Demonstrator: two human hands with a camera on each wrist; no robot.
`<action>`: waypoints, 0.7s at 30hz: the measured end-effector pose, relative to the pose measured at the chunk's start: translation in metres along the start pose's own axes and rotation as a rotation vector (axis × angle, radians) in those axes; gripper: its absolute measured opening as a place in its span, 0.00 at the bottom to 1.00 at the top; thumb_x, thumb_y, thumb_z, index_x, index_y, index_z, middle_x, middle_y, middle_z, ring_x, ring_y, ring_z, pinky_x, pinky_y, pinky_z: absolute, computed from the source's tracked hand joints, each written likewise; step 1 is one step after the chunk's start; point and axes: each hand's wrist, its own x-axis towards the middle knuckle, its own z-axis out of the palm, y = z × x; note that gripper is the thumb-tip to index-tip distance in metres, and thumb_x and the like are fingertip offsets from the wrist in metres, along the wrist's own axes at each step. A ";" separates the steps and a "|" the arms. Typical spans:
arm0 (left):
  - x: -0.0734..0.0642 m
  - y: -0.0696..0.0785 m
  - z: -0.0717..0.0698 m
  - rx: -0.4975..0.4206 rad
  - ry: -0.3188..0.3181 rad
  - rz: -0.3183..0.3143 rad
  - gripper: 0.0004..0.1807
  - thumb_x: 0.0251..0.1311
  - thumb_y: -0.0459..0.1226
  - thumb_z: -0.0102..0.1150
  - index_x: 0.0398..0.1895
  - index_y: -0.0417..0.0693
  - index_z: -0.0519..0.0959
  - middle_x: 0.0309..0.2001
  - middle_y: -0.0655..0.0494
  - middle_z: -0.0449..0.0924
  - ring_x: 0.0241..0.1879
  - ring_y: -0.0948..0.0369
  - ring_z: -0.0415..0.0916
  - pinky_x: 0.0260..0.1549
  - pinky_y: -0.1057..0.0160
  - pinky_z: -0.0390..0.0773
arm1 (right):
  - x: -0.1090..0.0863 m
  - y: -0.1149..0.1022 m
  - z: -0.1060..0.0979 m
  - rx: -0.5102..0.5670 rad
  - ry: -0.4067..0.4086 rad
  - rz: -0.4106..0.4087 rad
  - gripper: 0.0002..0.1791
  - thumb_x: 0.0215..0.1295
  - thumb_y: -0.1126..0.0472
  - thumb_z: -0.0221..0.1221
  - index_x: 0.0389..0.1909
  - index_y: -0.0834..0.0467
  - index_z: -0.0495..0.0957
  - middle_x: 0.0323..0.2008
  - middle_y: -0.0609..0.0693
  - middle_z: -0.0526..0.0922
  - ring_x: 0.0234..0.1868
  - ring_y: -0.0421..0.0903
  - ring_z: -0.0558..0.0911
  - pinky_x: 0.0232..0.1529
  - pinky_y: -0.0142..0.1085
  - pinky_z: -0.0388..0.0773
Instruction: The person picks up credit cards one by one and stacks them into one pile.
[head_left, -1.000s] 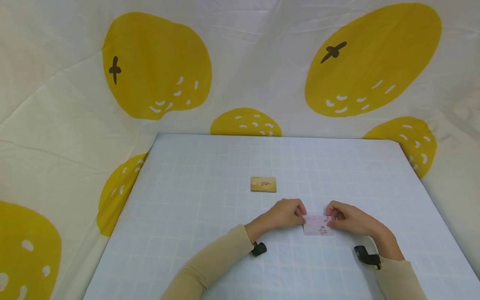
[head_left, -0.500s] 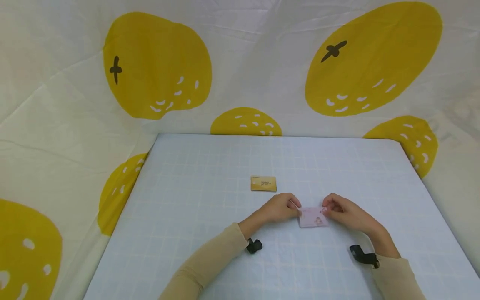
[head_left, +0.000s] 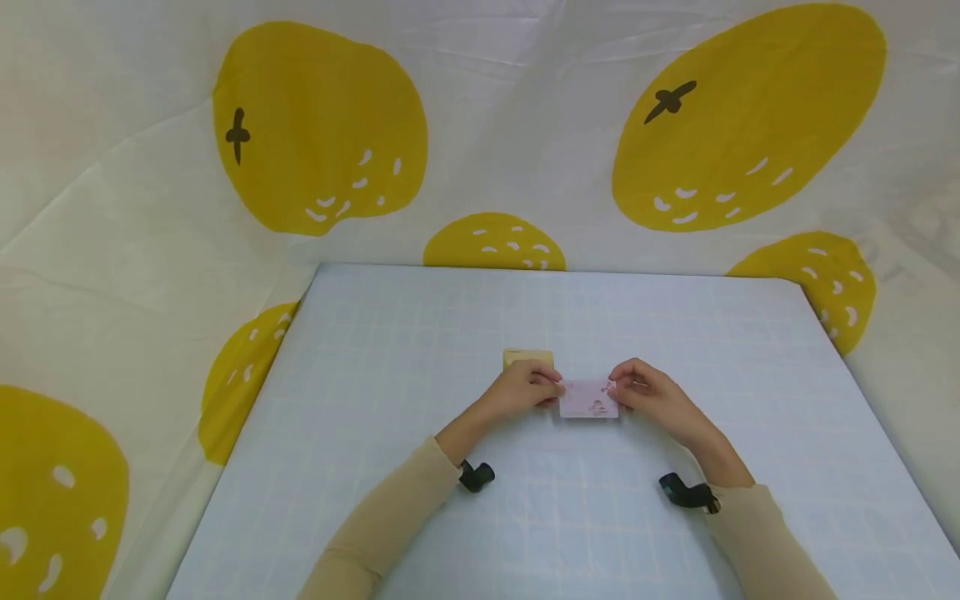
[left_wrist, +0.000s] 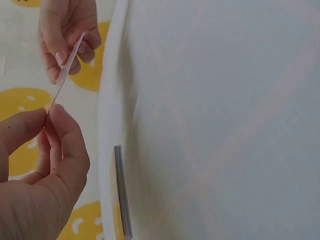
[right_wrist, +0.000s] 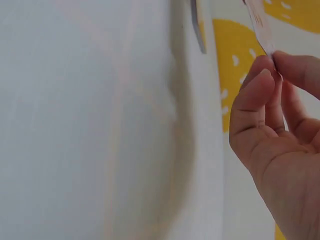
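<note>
A pink printed card [head_left: 588, 400] is held up between two hands. My left hand [head_left: 519, 390] pinches its left edge between thumb and fingers. At its right edge, the thumb and fingers of my right hand [head_left: 651, 400] pinch it too. The left wrist view shows the card [left_wrist: 67, 65] nearly edge-on, raised above the table. A gold stack of cards [head_left: 528, 356] lies on the table just behind my left hand, which covers its lower part. Seen from the left wrist, that stack [left_wrist: 121, 200] has several thin layers.
The table has a pale blue checked cloth [head_left: 420, 333]. Behind it hangs a white sheet [head_left: 517, 125] with yellow fruit prints. Black wrist cameras [head_left: 476, 477] sit below both forearms.
Both hands have carried the pink card left and away from the front, toward the gold stack. It was low over the cloth, right of the stack; now my left hand overlaps the stack.
</note>
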 end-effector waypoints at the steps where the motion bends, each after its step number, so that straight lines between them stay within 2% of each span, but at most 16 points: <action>1: -0.001 0.001 -0.005 -0.029 0.018 -0.002 0.09 0.63 0.35 0.67 0.43 0.41 0.81 0.32 0.52 0.84 0.31 0.59 0.83 0.35 0.62 0.83 | 0.005 -0.002 0.003 0.022 0.003 -0.005 0.14 0.71 0.62 0.61 0.52 0.64 0.72 0.40 0.60 0.74 0.38 0.49 0.79 0.37 0.34 0.78; 4: -0.004 0.002 -0.018 -0.093 0.064 -0.007 0.11 0.63 0.33 0.67 0.45 0.39 0.80 0.34 0.50 0.84 0.31 0.58 0.83 0.36 0.60 0.84 | 0.018 -0.006 0.013 0.095 0.018 -0.020 0.15 0.71 0.64 0.60 0.52 0.67 0.71 0.38 0.60 0.73 0.35 0.49 0.77 0.36 0.35 0.77; 9: -0.005 0.002 -0.036 -0.105 0.128 -0.012 0.10 0.64 0.34 0.66 0.45 0.40 0.80 0.36 0.49 0.83 0.32 0.58 0.82 0.35 0.61 0.84 | 0.039 -0.010 0.029 0.166 0.064 -0.021 0.15 0.71 0.65 0.60 0.53 0.68 0.71 0.37 0.57 0.74 0.34 0.46 0.77 0.36 0.34 0.78; 14: -0.002 -0.001 -0.049 -0.094 0.190 -0.003 0.09 0.64 0.34 0.66 0.45 0.41 0.80 0.37 0.49 0.82 0.31 0.58 0.82 0.34 0.62 0.84 | 0.056 -0.014 0.042 0.215 0.102 0.029 0.16 0.70 0.67 0.60 0.54 0.68 0.71 0.39 0.57 0.74 0.36 0.45 0.78 0.38 0.34 0.80; 21: 0.001 -0.006 -0.062 -0.114 0.216 -0.003 0.10 0.63 0.34 0.66 0.45 0.39 0.80 0.38 0.47 0.81 0.29 0.57 0.81 0.34 0.62 0.84 | 0.070 -0.018 0.052 0.243 0.123 0.101 0.16 0.71 0.68 0.59 0.56 0.67 0.72 0.40 0.59 0.76 0.38 0.48 0.79 0.39 0.34 0.80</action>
